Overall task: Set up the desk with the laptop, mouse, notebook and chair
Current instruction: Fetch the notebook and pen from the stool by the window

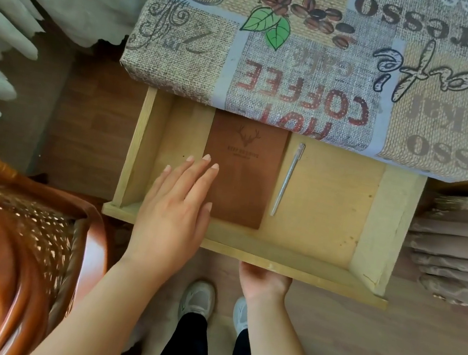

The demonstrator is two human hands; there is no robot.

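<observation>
**Left hand over the notebook in the open drawer**

The left hand lies flat, fingers straight, over the brown notebook, which runs lengthwise near to far in the drawer. The right hand grips the drawer's near edge from underneath.

A home, by the look of it: a desk under a coffee-print tablecloth at twelve o'clock, a wicker chair at eight, draped curtains at three, and wood-look flooring underfoot.
</observation>
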